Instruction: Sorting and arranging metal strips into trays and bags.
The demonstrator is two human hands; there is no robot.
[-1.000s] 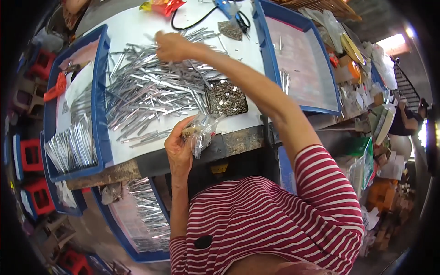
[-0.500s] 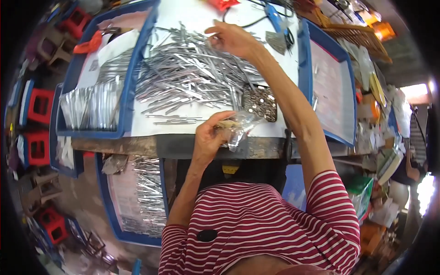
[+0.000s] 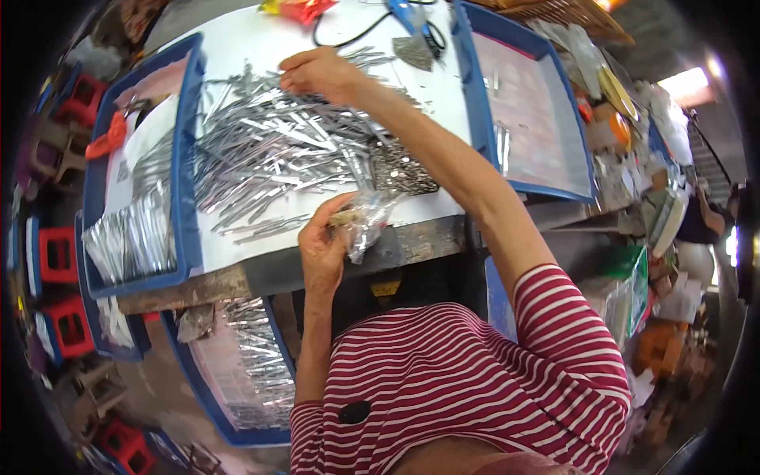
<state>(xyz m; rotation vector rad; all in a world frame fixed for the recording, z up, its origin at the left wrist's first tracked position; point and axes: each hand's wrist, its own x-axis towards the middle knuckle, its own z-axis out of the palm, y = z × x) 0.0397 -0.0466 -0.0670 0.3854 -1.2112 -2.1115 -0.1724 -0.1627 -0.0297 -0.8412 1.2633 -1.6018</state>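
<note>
My left hand (image 3: pixel 323 247) is at the table's near edge, closed around a crumpled clear plastic bag (image 3: pixel 366 226). My right hand (image 3: pixel 317 73) reaches across the white table to the far side of a wide pile of thin silver metal strips (image 3: pixel 277 150). Its fingers curl down onto the strips, and I cannot see whether it grips any. A small heap of dark little parts (image 3: pixel 405 176) lies beside the pile, just beyond the bag and under my right forearm.
A blue tray (image 3: pixel 187 166) on the left holds bundled silver strips (image 3: pixel 131 237). Another blue tray (image 3: pixel 469 75) lies on the right, and a third (image 3: pixel 207 396) with strips sits below the table. A blue-handled tool (image 3: pixel 418 25) lies at the far edge. Red stools (image 3: pixel 59 257) stand at the left.
The view has swung about. My right hand stays at the far side of the strip pile, and my left hand keeps hold of the bag at the near edge.
</note>
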